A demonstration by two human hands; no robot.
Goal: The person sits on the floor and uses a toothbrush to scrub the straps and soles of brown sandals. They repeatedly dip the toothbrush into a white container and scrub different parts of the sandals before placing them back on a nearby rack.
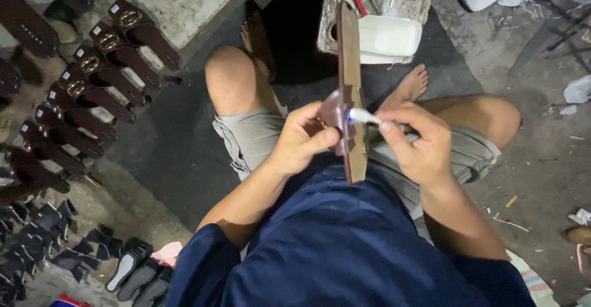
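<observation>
Over the lap, the left hand (301, 142) pinches a brown sandal (349, 91) at its strap — stiff, light, best gripped mid-sole — while the right hand (418, 144), fingers closed, holds a white applicator (364, 117) against it.
</observation>
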